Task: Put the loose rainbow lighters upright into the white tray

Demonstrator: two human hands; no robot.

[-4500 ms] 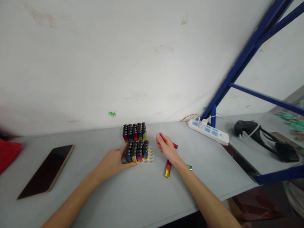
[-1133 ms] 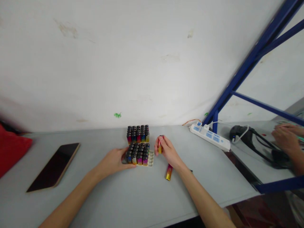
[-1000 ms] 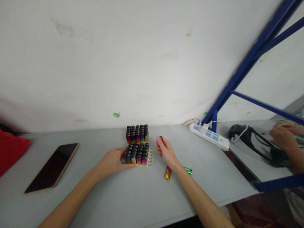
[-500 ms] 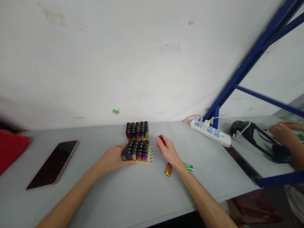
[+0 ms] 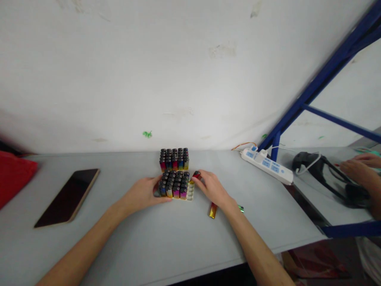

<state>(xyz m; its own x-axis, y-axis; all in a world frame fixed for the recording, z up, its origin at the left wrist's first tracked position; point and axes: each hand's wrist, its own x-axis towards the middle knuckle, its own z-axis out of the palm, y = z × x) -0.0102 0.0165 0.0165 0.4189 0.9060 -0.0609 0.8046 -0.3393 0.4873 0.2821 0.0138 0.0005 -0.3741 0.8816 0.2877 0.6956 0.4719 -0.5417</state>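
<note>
A white tray (image 5: pixel 189 193) holds several rows of lighters (image 5: pixel 176 184) with black tops and shiny multicoloured bodies; empty slots show along its right side. My left hand (image 5: pixel 145 193) is closed around the tray's left end, thumb along the near edge. Pinched in my right hand (image 5: pixel 212 187) is a red and yellow lighter (image 5: pixel 195 175), tilted over the far empty slots at the tray's right edge. Beneath my right wrist a gold and red lighter (image 5: pixel 212 210) lies on the table, and a green lighter (image 5: pixel 241 208) is partly hidden behind my forearm.
A second block of upright lighters (image 5: pixel 174 159) stands behind the tray, near the wall. A tablet-like dark device (image 5: pixel 68 197) and red cloth (image 5: pixel 14 176) lie left. Rightward are a power strip (image 5: pixel 267 165), a blue frame (image 5: pixel 315 81), a black headset (image 5: pixel 330 180) and another person's hands (image 5: pixel 361 171).
My right hand has brought its lighter left to the tray's far right slots, tilting it. My left hand keeps its hold on the tray. The view has shifted slightly.
</note>
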